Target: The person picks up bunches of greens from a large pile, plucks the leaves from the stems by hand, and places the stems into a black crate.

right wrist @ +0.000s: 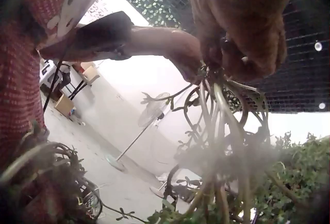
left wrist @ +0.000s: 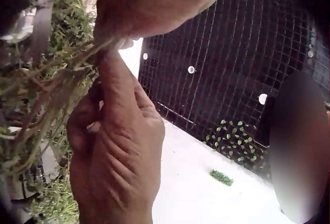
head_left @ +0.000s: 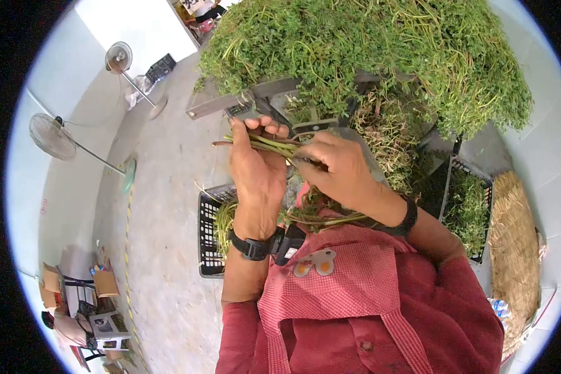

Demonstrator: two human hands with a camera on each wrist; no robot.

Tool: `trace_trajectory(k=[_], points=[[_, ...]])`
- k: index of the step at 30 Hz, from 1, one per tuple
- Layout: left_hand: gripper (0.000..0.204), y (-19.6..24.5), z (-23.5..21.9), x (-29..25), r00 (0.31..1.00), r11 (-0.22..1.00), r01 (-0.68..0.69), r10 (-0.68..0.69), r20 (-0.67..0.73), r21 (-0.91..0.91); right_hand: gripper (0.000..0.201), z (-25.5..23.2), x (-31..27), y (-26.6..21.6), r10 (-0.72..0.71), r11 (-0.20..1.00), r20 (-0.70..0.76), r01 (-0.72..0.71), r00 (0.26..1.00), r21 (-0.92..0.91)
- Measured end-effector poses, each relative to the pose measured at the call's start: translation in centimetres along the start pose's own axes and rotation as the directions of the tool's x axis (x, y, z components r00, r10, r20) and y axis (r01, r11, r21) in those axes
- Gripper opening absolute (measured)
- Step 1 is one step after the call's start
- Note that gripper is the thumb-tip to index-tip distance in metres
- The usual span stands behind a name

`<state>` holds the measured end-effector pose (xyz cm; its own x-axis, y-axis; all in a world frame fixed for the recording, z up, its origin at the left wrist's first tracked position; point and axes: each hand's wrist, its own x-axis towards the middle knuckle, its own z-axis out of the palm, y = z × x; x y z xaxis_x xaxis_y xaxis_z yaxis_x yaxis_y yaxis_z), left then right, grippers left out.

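In the head view, a small bundle of green and reddish stems point(head_left: 271, 145) lies across my left hand point(head_left: 258, 168), its thumb over them and its fingers curled up. My right hand point(head_left: 340, 165), coming from the right, pinches the stems beside the left palm. Both hands meet at the stems point(left wrist: 46, 90) in the left wrist view, which fan out leftward. The right wrist view shows stems with small leaves point(right wrist: 221, 131) hanging below my right hand point(right wrist: 237, 28). More cut stems point(head_left: 330, 219) rest against the apron.
A large leafy heap point(head_left: 355, 43) covers the raised surface ahead. Black crates stand at left point(head_left: 212, 271) and right point(head_left: 445, 187), holding greens. Drier stems point(head_left: 386, 137) lie below the heap. Standing fans point(head_left: 53, 137) and a straw-coloured roll point(head_left: 514, 249) are farther out.
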<state>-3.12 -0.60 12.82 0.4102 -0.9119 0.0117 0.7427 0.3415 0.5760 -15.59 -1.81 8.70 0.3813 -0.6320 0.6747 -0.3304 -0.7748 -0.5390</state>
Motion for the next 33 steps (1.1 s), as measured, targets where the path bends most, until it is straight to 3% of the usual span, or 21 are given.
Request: trace_trajectory(k=[1,3,4,5,7,9,11,12,13,14,16,18,22,24,28,31,33], points=[[0.033,-0.1,-0.7,0.3,1.000,1.000,0.008,-0.008,-0.010,0.000,0.020,-0.2,0.1,0.0,0.014,1.000,-0.027,-0.014,1.000,-0.006],[0.033,-0.1,-2.0,1.2,0.973,0.979,0.083,-0.040,0.226,-0.184,0.018,-0.5,0.6,0.6,0.102,0.994,-0.087,-0.100,0.991,0.035],[0.033,-0.4,-2.2,1.3,0.974,0.979,0.085,-0.043,0.222,-0.187,0.016,-0.6,0.7,0.8,0.179,0.982,-0.152,-0.169,0.972,0.079],[0.034,-0.5,-1.4,0.9,0.982,0.975,0.103,-0.069,0.174,-0.198,0.015,-0.6,0.7,0.6,0.255,0.939,-0.183,-0.198,0.949,0.280],[0.034,-0.5,-0.9,0.7,0.989,0.969,0.113,-0.087,0.122,-0.220,0.016,-1.2,0.4,0.1,0.253,0.951,-0.167,-0.213,0.953,0.224],[0.034,-0.7,-0.8,0.7,0.982,0.970,0.116,-0.081,0.171,-0.211,0.018,-2.1,-0.2,0.0,0.254,0.959,-0.155,-0.228,0.955,0.165],[0.035,-0.6,-3.0,2.3,0.981,0.968,0.072,-0.026,0.192,-0.240,0.015,-3.4,-0.8,0.4,0.441,0.858,-0.090,-0.390,0.893,0.335],[0.035,-0.3,-3.8,3.1,0.976,0.965,0.029,0.028,0.214,-0.259,0.015,-4.7,-1.1,0.6,0.437,0.860,-0.085,-0.388,0.896,0.331],[0.035,-0.1,-4.4,3.5,0.977,0.965,0.026,0.030,0.211,-0.260,0.012,-6.3,-1.5,0.7,0.452,0.639,0.117,-0.413,0.884,0.649],[0.035,0.3,-4.7,3.8,0.990,0.949,0.019,0.027,0.141,-0.314,0.010,-7.1,-1.6,0.5,0.383,0.305,0.308,-0.434,0.871,0.848],[0.036,0.8,-5.3,4.1,0.997,0.930,0.005,0.023,0.071,-0.367,0.012,-5.8,-2.1,-0.7,0.445,0.278,0.321,-0.470,0.836,0.838],[0.036,0.9,-5.5,4.4,0.996,0.893,-0.013,0.051,0.072,-0.450,0.019,-4.5,-3.1,0.0,0.507,-0.064,0.612,-0.681,0.607,0.729],[0.038,1.4,-5.3,3.7,0.999,0.879,0.019,0.006,0.052,-0.476,0.026,-0.9,-5.1,2.9,0.477,-0.013,0.641,-0.725,0.601,0.689],[0.038,1.1,-5.4,3.5,0.997,0.871,0.044,-0.006,0.079,-0.489,0.030,-0.7,-4.7,3.5,0.460,0.101,0.553,-0.660,0.695,0.745],[0.036,0.2,-5.8,3.5,0.993,0.857,0.076,-0.021,0.113,-0.510,0.030,0.1,-3.6,2.7,0.437,0.096,0.545,-0.640,0.715,0.763],[0.037,-0.6,-5.7,3.3,0.992,0.840,0.121,-0.090,0.084,-0.530,0.032,1.7,-3.3,2.4,0.485,-0.014,0.573,-0.649,0.661,0.760],[0.037,-1.1,-5.7,3.3,0.992,0.844,0.122,-0.087,0.091,-0.522,0.032,1.8,-3.0,2.2,0.456,0.042,0.552,-0.637,0.698,0.770]])
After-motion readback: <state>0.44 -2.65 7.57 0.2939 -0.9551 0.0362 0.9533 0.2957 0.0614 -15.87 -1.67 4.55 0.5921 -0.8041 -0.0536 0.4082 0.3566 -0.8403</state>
